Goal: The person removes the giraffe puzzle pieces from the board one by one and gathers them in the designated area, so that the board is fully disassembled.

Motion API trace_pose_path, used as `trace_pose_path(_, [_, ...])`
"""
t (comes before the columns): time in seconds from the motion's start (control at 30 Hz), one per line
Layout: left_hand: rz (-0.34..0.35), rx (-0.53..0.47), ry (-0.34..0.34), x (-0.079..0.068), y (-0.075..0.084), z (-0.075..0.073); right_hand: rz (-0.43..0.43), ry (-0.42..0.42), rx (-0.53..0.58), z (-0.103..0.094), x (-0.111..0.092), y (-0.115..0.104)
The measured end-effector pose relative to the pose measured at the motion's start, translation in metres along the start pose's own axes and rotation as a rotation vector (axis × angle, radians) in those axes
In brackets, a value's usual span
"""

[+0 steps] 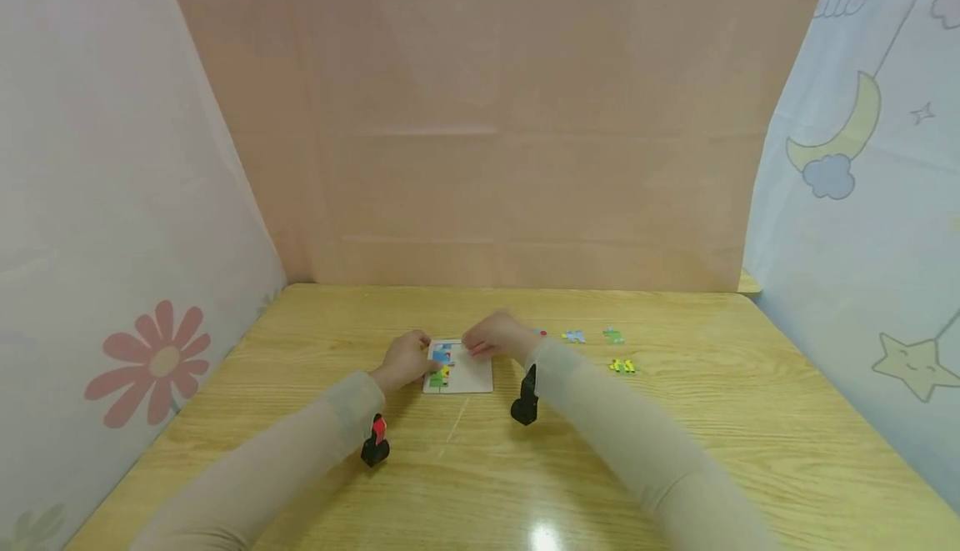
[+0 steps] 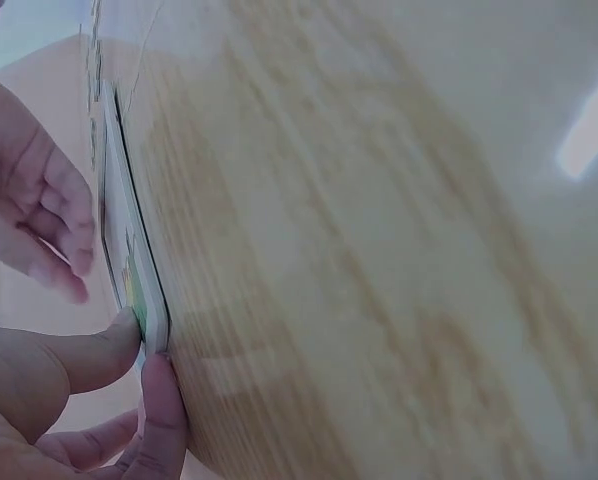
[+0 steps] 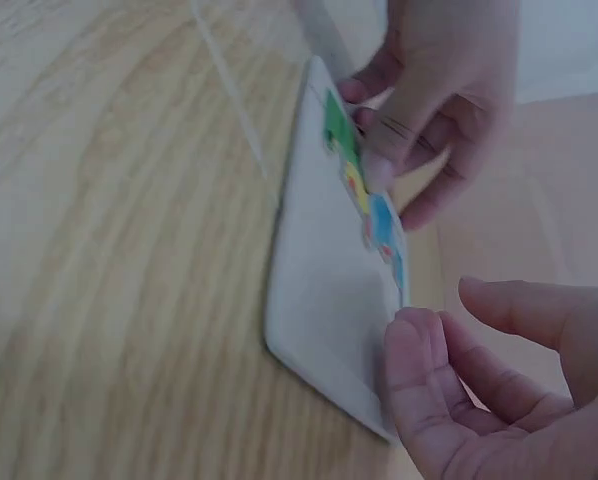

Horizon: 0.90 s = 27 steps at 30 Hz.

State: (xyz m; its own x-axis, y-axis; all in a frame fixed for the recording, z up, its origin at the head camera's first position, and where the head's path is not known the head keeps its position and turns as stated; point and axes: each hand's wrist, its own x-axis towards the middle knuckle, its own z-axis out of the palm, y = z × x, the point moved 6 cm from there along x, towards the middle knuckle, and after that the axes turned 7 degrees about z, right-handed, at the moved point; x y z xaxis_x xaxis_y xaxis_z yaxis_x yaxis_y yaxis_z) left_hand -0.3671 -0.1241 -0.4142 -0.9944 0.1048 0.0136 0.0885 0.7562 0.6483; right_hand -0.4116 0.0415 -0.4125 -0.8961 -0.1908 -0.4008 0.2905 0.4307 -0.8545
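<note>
Hanging behind everything is a big peach sheet [image 1: 487, 117], and in front of it the wood-grain desk [image 1: 450, 484] takes up most of the rest. Next size down, two bare hands. The left hand [image 1: 403, 359] has the near-left side of a small white puzzle board [image 1: 472, 380] pinched, thumb on top and a finger against the edge. The right hand [image 1: 501, 336] is over the board's far-right corner, fingers loosely bent with the thumb apart, and I can't see any piece in them. The board lies on the desk between the hands, with a strip of fitted pieces [image 1: 441, 358] down its left side and the rest plain white.

Smallest stuff: loose bits off to the right, a blue piece [image 1: 574, 337], a green piece [image 1: 613, 336] and some yellow pieces [image 1: 622, 365], plus a red-dotted piece [image 1: 542, 333] half hidden by the right wrist.

What could go wrong, imo: that left thumb sits right by the fitted strip, so pressing or sliding it might pop a piece up. If the left grip slackens, a nudge from the right could skid the board. And the right wrist could easily brush the red-dotted one away.
</note>
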Motion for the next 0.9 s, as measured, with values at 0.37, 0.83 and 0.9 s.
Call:
trace_pose_path(0.37, [-0.007,0.012,0.007,-0.002,-0.001,-0.003,-0.023,0.154,-0.301,0.026,0.012,-0.005])
trace_pose_path(0.83, [0.031,-0.019,0.009,-0.004,-0.001,-0.003,-0.044,0.190,-0.280,0.032,-0.001,-0.009])
trace_pose_path(0.9, [0.035,-0.017,0.007,-0.003,-0.001,-0.003,-0.052,0.200,-0.269,0.032,-0.002,-0.010])
